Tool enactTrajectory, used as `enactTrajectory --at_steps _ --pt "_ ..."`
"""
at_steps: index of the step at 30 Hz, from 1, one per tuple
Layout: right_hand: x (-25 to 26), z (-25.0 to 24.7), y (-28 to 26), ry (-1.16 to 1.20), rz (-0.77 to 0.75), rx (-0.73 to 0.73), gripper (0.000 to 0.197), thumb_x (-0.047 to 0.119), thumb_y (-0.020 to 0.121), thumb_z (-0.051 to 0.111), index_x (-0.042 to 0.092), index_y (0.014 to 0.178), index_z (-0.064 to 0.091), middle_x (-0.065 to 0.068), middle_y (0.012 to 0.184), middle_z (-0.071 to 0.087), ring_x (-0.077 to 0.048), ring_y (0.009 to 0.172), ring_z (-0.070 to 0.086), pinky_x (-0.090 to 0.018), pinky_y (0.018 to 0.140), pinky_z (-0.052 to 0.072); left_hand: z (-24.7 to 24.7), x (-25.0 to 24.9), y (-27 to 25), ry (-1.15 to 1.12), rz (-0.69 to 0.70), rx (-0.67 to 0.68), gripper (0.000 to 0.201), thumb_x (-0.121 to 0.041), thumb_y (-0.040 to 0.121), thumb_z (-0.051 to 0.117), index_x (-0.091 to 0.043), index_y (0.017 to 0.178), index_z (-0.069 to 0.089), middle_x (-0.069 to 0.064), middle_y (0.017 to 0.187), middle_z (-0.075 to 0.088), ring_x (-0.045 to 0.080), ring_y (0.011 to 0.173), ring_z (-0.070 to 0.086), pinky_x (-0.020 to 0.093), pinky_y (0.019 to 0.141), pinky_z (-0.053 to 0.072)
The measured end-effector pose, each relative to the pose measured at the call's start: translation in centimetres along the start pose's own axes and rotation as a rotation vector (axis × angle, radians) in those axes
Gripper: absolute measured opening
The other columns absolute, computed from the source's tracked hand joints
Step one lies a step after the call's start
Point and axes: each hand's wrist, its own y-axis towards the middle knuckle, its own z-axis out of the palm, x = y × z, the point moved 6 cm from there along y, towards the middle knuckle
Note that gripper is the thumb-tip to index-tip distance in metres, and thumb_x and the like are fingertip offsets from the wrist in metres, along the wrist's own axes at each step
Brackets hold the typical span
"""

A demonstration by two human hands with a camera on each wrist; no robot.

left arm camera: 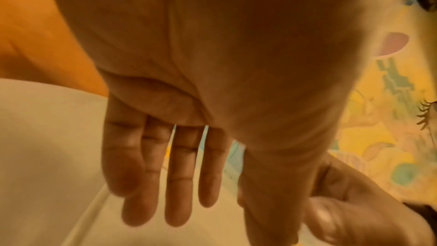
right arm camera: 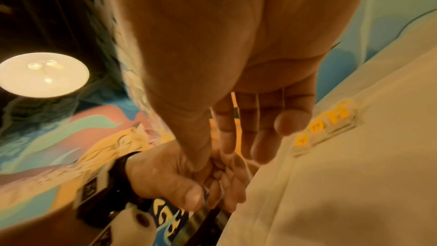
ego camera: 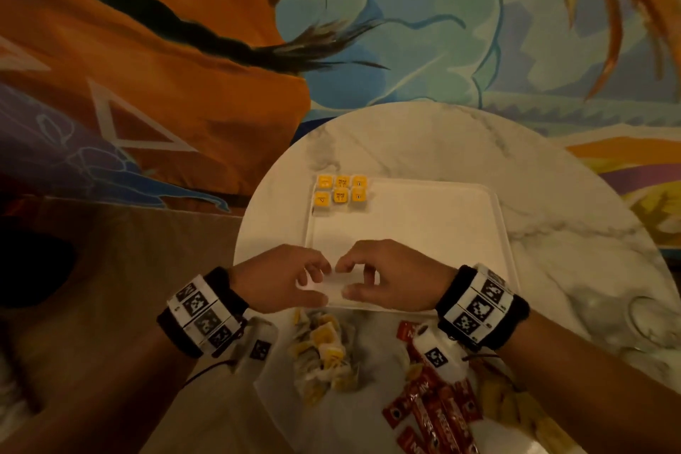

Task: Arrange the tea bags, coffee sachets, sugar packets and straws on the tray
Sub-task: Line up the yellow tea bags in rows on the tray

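The tray (ego camera: 460, 232) lies mid-bench (ego camera: 552, 177) with only six tea bags (ego camera: 341, 192) lined up at its ten o'clock corner. Loose tea bags (ego camera: 324, 346) and coffee sachets (ego camera: 435, 405) wait at six o'clock, so most work remains. Left hand (ego camera: 280, 278) and right hand (ego camera: 390, 276) have their fingers pinched on a small white packet (ego camera: 341, 284) at the tray's near edge.

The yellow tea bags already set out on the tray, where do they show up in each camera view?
Head: yellow tea bags at the white tray's far left corner.
Left wrist: not in view.
Right wrist: tea bags at right, beyond the fingers.
Shared landmark: the white tray.
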Motion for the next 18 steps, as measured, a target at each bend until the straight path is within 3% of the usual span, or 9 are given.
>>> enactTrajectory --at_steps 2,4,7,10,12,14,18 --pt "1.0 1.6 -1.3 -0.004 -0.040 0.104 0.044 0.046 0.091 0.070 0.027 0.129 0.062 0.007 0.124 0.060 0.005 0.076 0.050 -0.018 0.078 0.041 1.9 -0.2 -1.3 0.061 0.010 0.061 0.056 -0.057 0.079 0.076 -0.031 0.126 0.062 -0.015 0.112 0.063 0.003 0.095 0.060 0.021 0.081 0.050" --pt "1.6 3.3 -2.3 -0.004 -0.058 0.193 0.051 0.052 0.088 0.071 0.028 0.131 0.060 0.007 0.126 0.057 0.004 0.083 0.046 -0.015 0.076 0.038 3.7 -0.5 -2.1 0.128 0.056 0.104 0.053 -0.056 0.079 0.076 -0.026 0.121 0.065 -0.008 0.112 0.064 0.009 0.099 0.058 0.030 0.089 0.049" --pt "1.9 6.0 -2.9 -0.065 -0.068 0.281 0.067 0.063 0.080 0.073 0.034 0.136 0.052 0.008 0.133 0.049 -0.003 0.098 0.052 -0.019 0.081 0.040 5.8 -0.2 -2.7 0.182 0.133 0.100 0.044 -0.061 0.077 0.071 -0.031 0.109 0.064 -0.009 0.105 0.063 0.010 0.098 0.055 0.040 0.089 0.048" --pt "2.0 7.9 -3.1 -0.133 -0.055 0.305 0.090 0.067 0.070 0.079 0.033 0.143 0.039 0.008 0.137 0.044 -0.014 0.110 0.055 -0.023 0.087 0.043 7.0 1.1 -3.2 0.141 0.119 0.061 0.052 -0.062 0.076 0.070 -0.037 0.121 0.058 -0.012 0.113 0.058 0.010 0.107 0.051 0.038 0.095 0.045" --pt "2.2 8.8 -2.9 -0.168 -0.056 0.290 0.098 0.066 0.068 0.080 0.028 0.146 0.034 0.005 0.139 0.044 -0.016 0.113 0.054 -0.027 0.091 0.046 7.1 1.2 -3.3 0.085 0.118 0.032 0.059 -0.058 0.077 0.072 -0.033 0.129 0.057 -0.009 0.117 0.058 0.010 0.109 0.051 0.036 0.096 0.046" --pt "2.1 9.6 -2.6 -0.188 -0.028 0.278 0.092 0.061 0.073 0.078 0.023 0.145 0.034 0.001 0.139 0.045 -0.020 0.113 0.055 -0.032 0.091 0.047 6.9 0.8 -3.3 0.046 0.132 -0.008 0.059 -0.053 0.078 0.073 -0.027 0.130 0.058 -0.007 0.118 0.060 0.011 0.108 0.053 0.036 0.095 0.047" --pt "1.9 10.2 -2.2 -0.153 -0.031 0.230 0.048 0.047 0.088 0.063 0.026 0.130 0.053 0.003 0.128 0.057 -0.022 0.106 0.061 -0.040 0.087 0.053 6.4 0.1 -3.5 -0.057 0.129 -0.074 0.055 -0.055 0.082 0.070 -0.023 0.126 0.063 -0.005 0.116 0.064 0.011 0.105 0.057 0.035 0.094 0.048"
